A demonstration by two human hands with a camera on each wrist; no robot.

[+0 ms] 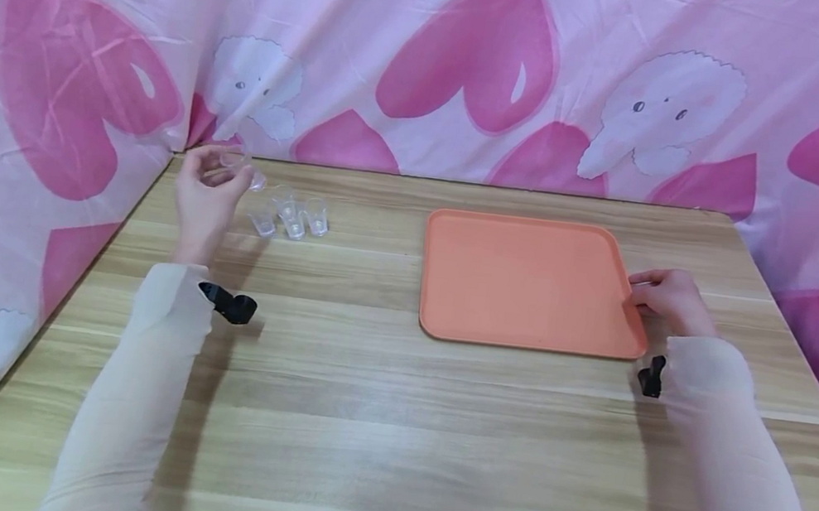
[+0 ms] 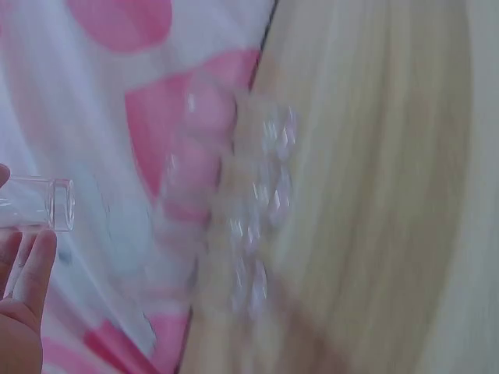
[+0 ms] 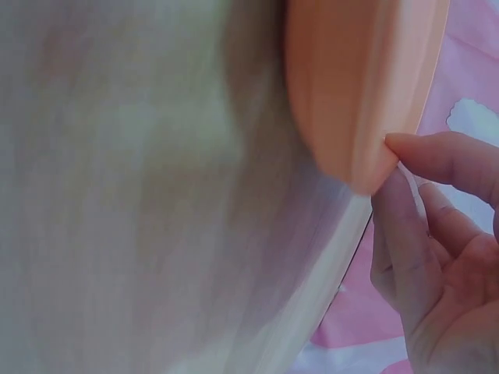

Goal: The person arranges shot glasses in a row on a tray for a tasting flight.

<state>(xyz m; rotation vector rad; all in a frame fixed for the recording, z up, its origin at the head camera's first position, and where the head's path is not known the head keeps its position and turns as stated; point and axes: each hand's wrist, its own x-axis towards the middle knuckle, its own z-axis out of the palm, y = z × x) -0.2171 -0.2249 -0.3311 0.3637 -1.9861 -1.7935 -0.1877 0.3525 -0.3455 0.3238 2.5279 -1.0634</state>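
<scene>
- At the upper left of the head view, the left hand (image 1: 207,201) holds a small clear cylindrical cup (image 2: 37,204) between thumb and fingers; it lies sideways in the left wrist view.
- Just right of that hand, four small clear tapered cups (image 1: 296,225) stand close together on the pale wood-grain table (image 1: 377,419); they are blurred in the left wrist view.
- Right of centre lies a flat coral-orange rectangular tray (image 1: 526,284) with rounded corners and a low rim.
- At the right of the frame, the right hand (image 1: 674,302) pinches the tray's right edge between thumb and fingers. Whether that edge is raised, I cannot tell.
- A pink cloth with hearts and white cartoon figures (image 1: 469,45) rises along the table's far, left and right edges, closing in those sides.
- The left hand is near the table's far left corner, with cloth just behind it.
- A broad stretch of wood separates the four cups from the tray, and more runs from the tray's near edge to the bottom of the frame.
- Pale sleeves (image 1: 133,393) enter from the lower left and lower right.
</scene>
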